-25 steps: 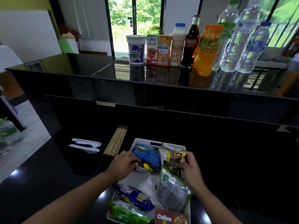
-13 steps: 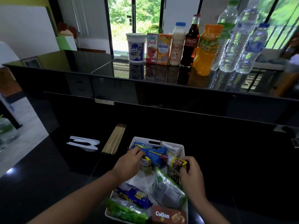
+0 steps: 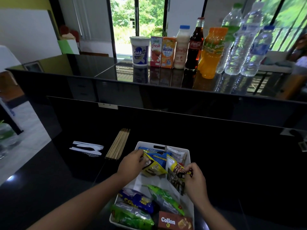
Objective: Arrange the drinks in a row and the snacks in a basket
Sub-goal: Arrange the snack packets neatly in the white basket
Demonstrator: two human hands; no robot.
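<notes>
A white basket (image 3: 190, 206) sits on the black counter right below me, full of snack packs. My left hand (image 3: 132, 164) grips a yellow snack pack (image 3: 153, 167) at the basket's far left. My right hand (image 3: 195, 180) pinches the top of a dark and yellow snack pack (image 3: 176, 179) at the right side. Blue (image 3: 137, 200) and green (image 3: 132, 217) packs and a brown Collon box (image 3: 174, 222) lie at the near end. On the raised ledge behind, the drinks stand in a row, from a Quick cup (image 3: 139, 51) past a cola bottle (image 3: 194, 45) to water bottles (image 3: 255, 50).
Wooden skewers (image 3: 118, 144) and white plastic cutlery (image 3: 87, 149) lie on the counter left of the basket. A black wall rises between the counter and the drinks ledge. A glass jar (image 3: 5, 138) stands at the far left.
My left hand has lifted a yellow pack up from the basket's far left. My right hand has tilted its pack upright and slid toward the basket's right side.
</notes>
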